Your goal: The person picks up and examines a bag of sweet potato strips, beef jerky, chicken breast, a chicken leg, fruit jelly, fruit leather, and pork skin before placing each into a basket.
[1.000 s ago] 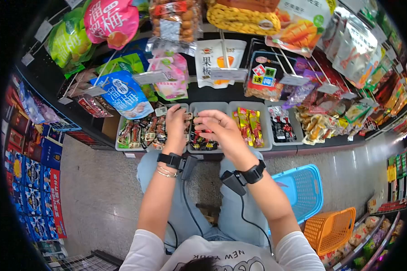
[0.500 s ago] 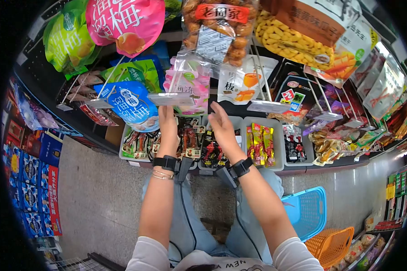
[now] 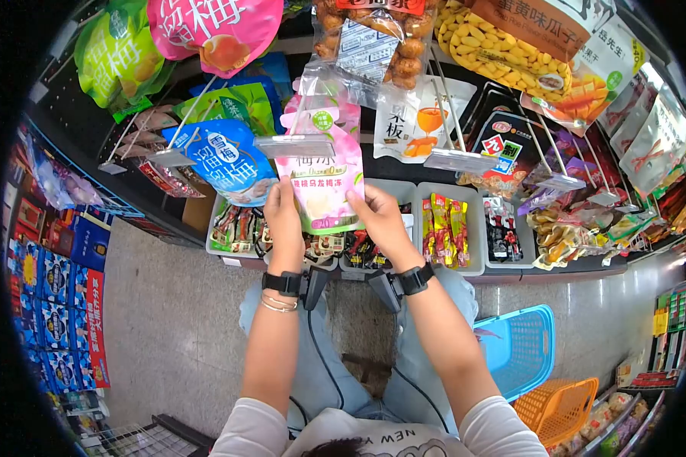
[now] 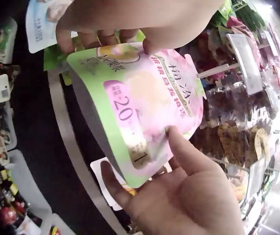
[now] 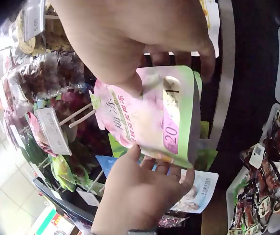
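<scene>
A pink pouch with a green bottom edge (image 3: 324, 190) is held upright between both hands, tilted back a little, at the front of a hanging rack. My left hand (image 3: 283, 225) grips its left side, thumb on the printed front and fingers behind. On the opposite side my right hand (image 3: 385, 222) pinches it the same way, with its thumb (image 4: 181, 149) pressed on the front near the bottom corner. A clear price-tag holder (image 3: 293, 145) overlaps the pouch's upper part in the head view. Behind it more pink packaging shows.
Blue pouches (image 3: 225, 164) hang to the left, a white pouch (image 3: 419, 122) to the right. Below stand grey bins (image 3: 472, 263) of small wrapped snacks. A blue basket (image 3: 522, 350) and an orange basket (image 3: 560, 411) are on the floor at the right. Metal hooks (image 3: 450, 114) jut forward.
Both hands were raised and empty over the bins, then reached up towards the rack. Now they hold the pink pouch by its sides, and it has come forward and lower.
</scene>
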Action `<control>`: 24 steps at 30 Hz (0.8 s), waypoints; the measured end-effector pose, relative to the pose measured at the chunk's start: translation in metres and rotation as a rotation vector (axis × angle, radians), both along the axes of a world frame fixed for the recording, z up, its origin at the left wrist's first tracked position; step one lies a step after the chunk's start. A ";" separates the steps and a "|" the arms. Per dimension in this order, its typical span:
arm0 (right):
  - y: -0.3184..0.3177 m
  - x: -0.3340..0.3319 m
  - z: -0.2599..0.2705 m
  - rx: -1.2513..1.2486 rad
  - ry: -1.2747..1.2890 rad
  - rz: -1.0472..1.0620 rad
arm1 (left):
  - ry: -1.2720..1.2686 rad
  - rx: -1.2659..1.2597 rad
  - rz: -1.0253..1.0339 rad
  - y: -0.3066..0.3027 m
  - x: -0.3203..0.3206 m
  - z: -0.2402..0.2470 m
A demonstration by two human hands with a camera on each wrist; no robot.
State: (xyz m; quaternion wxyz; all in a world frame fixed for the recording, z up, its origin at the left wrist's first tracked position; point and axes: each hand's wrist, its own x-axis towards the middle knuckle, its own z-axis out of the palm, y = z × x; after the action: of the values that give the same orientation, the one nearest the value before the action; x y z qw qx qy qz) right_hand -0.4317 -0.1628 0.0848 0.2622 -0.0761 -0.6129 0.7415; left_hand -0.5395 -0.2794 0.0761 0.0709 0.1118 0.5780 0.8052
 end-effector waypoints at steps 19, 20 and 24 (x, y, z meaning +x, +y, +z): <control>0.000 0.080 0.004 0.042 -0.162 0.182 | -0.140 0.161 -0.012 -0.005 0.075 0.002; 0.004 0.084 -0.002 -0.008 -0.251 0.176 | -0.125 0.088 -0.055 -0.006 0.074 -0.010; 0.011 0.091 -0.010 -0.209 -0.298 0.117 | -0.184 -0.002 -0.219 0.003 0.083 -0.020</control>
State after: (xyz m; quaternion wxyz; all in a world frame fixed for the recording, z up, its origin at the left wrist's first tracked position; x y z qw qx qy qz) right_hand -0.3405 -0.1519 0.0751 0.1157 -0.1760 -0.5681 0.7956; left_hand -0.4564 -0.2766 0.0563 0.2111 0.0998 0.5544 0.7988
